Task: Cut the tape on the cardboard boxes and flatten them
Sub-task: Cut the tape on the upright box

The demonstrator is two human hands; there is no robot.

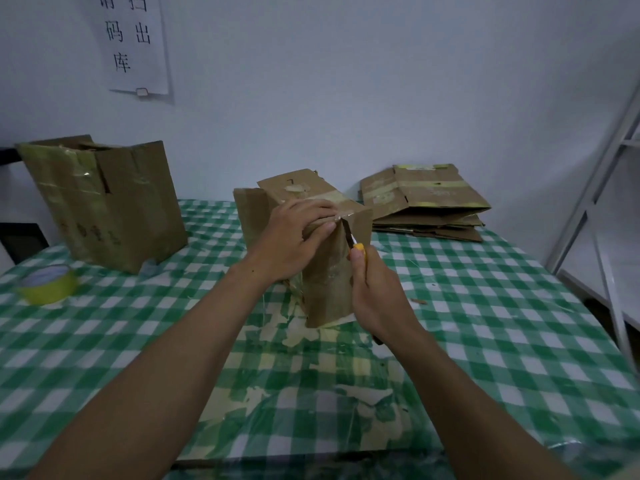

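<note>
1. The left hand (298,237) gripped the top of the small box (329,292). Its fingers were curled over the upper edge and its thumb pressed against the near face.
2. The small box stood upright on the checked tablecloth (485,306), directly under the left hand and just ahead of the right hand (377,292).
3. The right hand was closed in a fist round a yellow knife (357,247), with the thumb lying along the handle towards the blade.
4. The knife's blade pointed up and away from the right hand. Its tip met the box's top near edge, just beside the left thumb tip.
5. A strip of pale tape (341,198) ran across the top of the box, just beyond the left fingers.
6. A big box (104,202) stood upright and tilted, well to the left of the left hand, with its top flaps partly raised.
7. A stack of flattened boxes (426,202) lay beyond and to the right of the right hand, against the wall.
8. A yellow tape roll (48,284) lay flat on the cloth far to the left of the left hand, in front of the big box.
9. A paper sheet (135,43) with printed characters hung on the wall above the big box.
10. A white shelf frame (595,202) stood far to the right of the right hand.
</note>
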